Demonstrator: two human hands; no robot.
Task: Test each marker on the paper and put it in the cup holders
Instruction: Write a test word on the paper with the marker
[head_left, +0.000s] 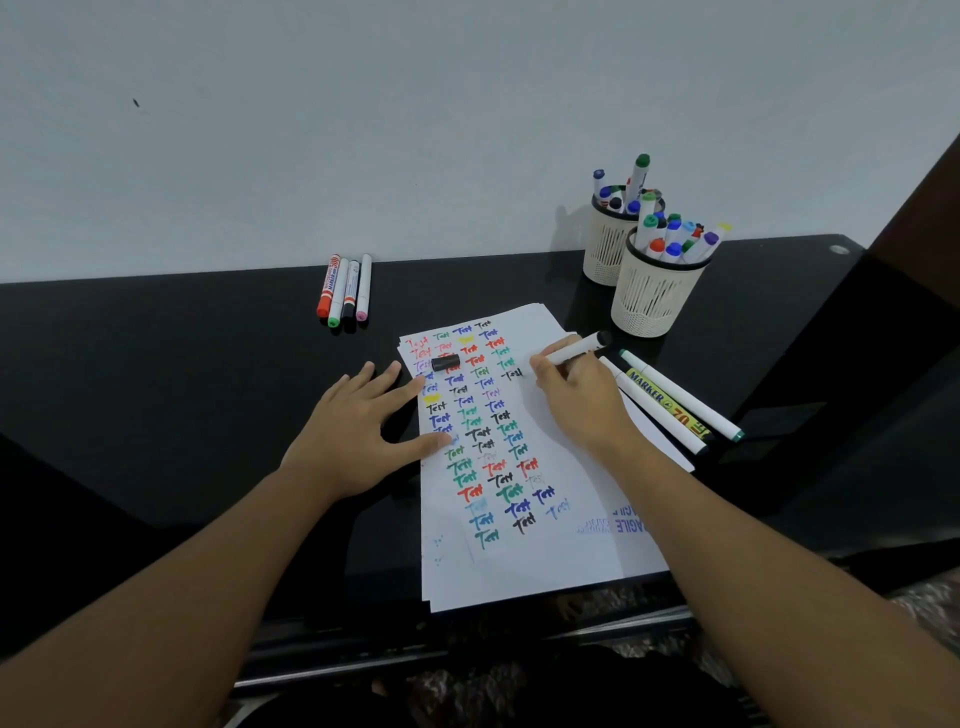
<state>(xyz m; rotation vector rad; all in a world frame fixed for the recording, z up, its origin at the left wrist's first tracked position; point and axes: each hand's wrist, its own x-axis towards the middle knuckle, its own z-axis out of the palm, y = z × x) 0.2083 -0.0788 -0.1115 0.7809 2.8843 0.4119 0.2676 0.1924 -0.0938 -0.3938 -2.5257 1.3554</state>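
Note:
White paper (550, 551) covered with coloured "Test" words lies on the black table (156, 364). My right hand (576, 400) grips a white marker with a black end (579, 348), its tip down on the paper beside a fresh black "Test". Flat and with fingers spread, my left hand (358, 426) presses the paper's left edge. The marker's black cap (445, 362) lies on the paper near the top. Two cream mesh cup holders (655, 296) (605, 249) full of markers stand at the back right.
Several capped markers (344, 293) lie side by side at the back centre by the wall. Three more markers (670, 402) lie to the right of the paper. A dark upright panel (883, 338) borders the table on the right.

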